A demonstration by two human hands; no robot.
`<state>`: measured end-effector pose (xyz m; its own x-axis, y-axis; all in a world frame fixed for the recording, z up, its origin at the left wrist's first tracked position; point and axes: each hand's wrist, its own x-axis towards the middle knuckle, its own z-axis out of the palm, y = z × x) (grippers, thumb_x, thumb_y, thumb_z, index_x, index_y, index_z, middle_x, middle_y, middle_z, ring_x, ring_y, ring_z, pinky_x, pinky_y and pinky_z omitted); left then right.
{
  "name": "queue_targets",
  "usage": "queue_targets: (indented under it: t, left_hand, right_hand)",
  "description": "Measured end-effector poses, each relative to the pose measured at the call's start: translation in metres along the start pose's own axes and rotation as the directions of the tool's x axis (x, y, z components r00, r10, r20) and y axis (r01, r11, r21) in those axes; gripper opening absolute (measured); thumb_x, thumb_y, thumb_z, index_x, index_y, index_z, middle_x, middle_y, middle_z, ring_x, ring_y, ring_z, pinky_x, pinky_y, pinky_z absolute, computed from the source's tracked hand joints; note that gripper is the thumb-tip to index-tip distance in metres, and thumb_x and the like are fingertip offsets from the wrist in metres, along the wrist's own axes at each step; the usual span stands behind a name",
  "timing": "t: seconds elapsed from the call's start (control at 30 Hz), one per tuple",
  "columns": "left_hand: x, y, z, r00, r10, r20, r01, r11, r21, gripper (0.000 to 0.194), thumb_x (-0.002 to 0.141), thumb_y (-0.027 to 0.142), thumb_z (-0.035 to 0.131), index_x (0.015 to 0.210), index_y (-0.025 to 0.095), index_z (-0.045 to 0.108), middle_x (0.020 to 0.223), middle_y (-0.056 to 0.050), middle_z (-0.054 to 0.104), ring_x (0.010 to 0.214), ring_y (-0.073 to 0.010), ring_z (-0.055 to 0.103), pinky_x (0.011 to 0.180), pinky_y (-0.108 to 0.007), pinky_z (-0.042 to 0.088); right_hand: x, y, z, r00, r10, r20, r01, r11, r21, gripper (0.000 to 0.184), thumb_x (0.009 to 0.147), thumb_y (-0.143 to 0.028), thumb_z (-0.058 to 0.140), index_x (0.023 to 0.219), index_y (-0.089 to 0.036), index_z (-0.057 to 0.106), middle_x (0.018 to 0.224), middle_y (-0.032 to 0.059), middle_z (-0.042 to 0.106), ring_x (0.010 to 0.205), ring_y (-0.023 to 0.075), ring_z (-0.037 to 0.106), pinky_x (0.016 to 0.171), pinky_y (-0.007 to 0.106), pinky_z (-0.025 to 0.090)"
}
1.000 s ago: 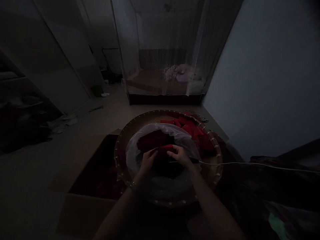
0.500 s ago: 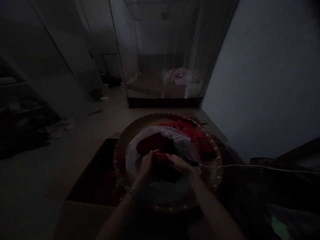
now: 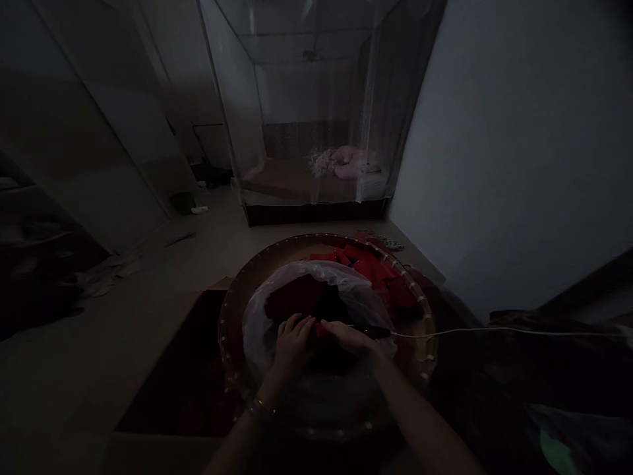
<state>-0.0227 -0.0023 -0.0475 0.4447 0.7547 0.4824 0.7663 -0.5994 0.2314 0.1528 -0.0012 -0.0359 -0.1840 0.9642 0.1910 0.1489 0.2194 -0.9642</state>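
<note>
Pinching a small flat red packet between our left hand and right hand, fingers curled closed on its ends, we hold it over the clear plastic bag in the near round woven bamboo tray. It looks light, thin and bendable, so we judge that gripping its short edges suits it best.

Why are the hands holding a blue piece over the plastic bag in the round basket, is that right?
Not quite: the piece is red, not blue. The head view shows the left hand and right hand holding it over the plastic bag in the round basket.
</note>
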Motion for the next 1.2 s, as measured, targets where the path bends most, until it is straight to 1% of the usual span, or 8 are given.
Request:
queue_targets:
  t: [0.17,0.37,0.6,0.73,0.83,0.93,1.07,1.2]
  left_hand:
    - [-0.003,0.001,-0.002,1.000,-0.007,-0.020,0.007,1.000,0.002,0.045,0.072,0.022,0.062,0.117,0.019,0.059,0.116,-0.012,0.063,0.112,-0.0317,0.049,0.088,-0.045,0.037]
    - [-0.002,0.005,-0.004,0.999,-0.037,0.021,0.037,0.999,0.017,0.047,0.071,0.021,0.063,0.117,0.020,0.057,0.115,-0.011,0.064,0.109,-0.0305,0.050,0.085,-0.043,0.038]
    - [-0.003,-0.004,0.005,0.999,-0.029,0.046,0.033,0.997,-0.076,0.046,0.074,0.019,0.061,0.119,0.019,0.055,0.109,-0.011,0.065,0.091,-0.0236,0.058,0.078,-0.037,0.042]
    - [-0.003,-0.002,0.000,0.999,-0.045,-0.005,0.045,0.998,-0.033,0.050,0.072,0.020,0.063,0.121,0.019,0.054,0.116,-0.010,0.062,0.110,-0.0297,0.049,0.089,-0.043,0.038]
    - [-0.003,0.002,-0.004,0.999,-0.034,-0.026,0.034,0.999,0.010,0.049,0.072,0.021,0.064,0.121,0.020,0.055,0.119,-0.010,0.061,0.118,-0.0331,0.043,0.092,-0.047,0.034]
    - [-0.003,0.002,-0.005,0.998,-0.052,-0.026,0.053,0.999,0.010,0.043,0.073,0.022,0.064,0.115,0.021,0.059,0.113,-0.009,0.064,0.108,-0.0330,0.048,0.086,-0.046,0.037]
    - [-0.002,-0.001,-0.002,0.997,-0.052,-0.062,0.047,0.996,-0.076,0.042,0.070,0.019,0.065,0.113,0.018,0.060,0.105,-0.010,0.066,0.092,-0.0268,0.053,0.081,-0.041,0.043]
    - [-0.001,-0.005,0.001,0.989,-0.073,-0.127,0.050,0.984,-0.173,0.045,0.069,0.019,0.065,0.114,0.016,0.057,0.101,-0.009,0.064,0.087,-0.0235,0.053,0.079,-0.038,0.046]
  right_hand:
    - [0.000,-0.002,-0.001,0.945,0.274,0.179,-0.317,0.902,0.292,0.048,0.077,-0.060,0.051,0.080,-0.016,0.068,0.075,0.0033,0.067,0.072,0.0160,0.060,0.073,0.033,0.050]
    - [0.000,-0.003,0.001,0.931,0.301,0.208,-0.361,0.849,0.385,0.050,0.069,-0.065,0.056,0.077,-0.017,0.066,0.073,0.0010,0.065,0.070,0.0150,0.057,0.078,0.034,0.046]
    - [0.002,0.001,-0.009,0.907,0.359,0.220,-0.421,0.788,0.448,0.046,0.073,-0.060,0.056,0.077,-0.015,0.064,0.072,0.0009,0.065,0.067,0.0139,0.056,0.074,0.031,0.046]
    - [0.005,0.002,-0.009,0.941,0.294,0.170,-0.334,0.891,0.308,0.044,0.072,-0.056,0.060,0.086,-0.014,0.066,0.083,0.0030,0.067,0.076,0.0161,0.058,0.081,0.033,0.043]
    - [0.005,0.000,-0.003,0.954,0.231,0.193,-0.265,0.948,0.178,0.038,0.074,-0.050,0.059,0.087,-0.015,0.067,0.085,0.0023,0.067,0.079,0.0165,0.058,0.082,0.033,0.043]
    - [0.002,-0.007,0.003,0.959,0.188,0.212,-0.208,0.975,0.077,0.032,0.080,-0.044,0.052,0.083,-0.015,0.066,0.081,0.0016,0.066,0.076,0.0162,0.057,0.075,0.031,0.044]
    - [-0.002,-0.020,0.001,0.970,0.144,0.195,-0.134,0.989,-0.060,0.028,0.083,-0.037,0.049,0.085,-0.016,0.067,0.082,0.0023,0.067,0.075,0.0170,0.058,0.073,0.030,0.045]
    - [0.006,-0.020,-0.018,0.993,0.113,0.045,-0.105,0.983,-0.154,0.030,0.085,-0.033,0.044,0.096,-0.016,0.066,0.093,0.0055,0.069,0.087,0.0196,0.061,0.080,0.033,0.046]
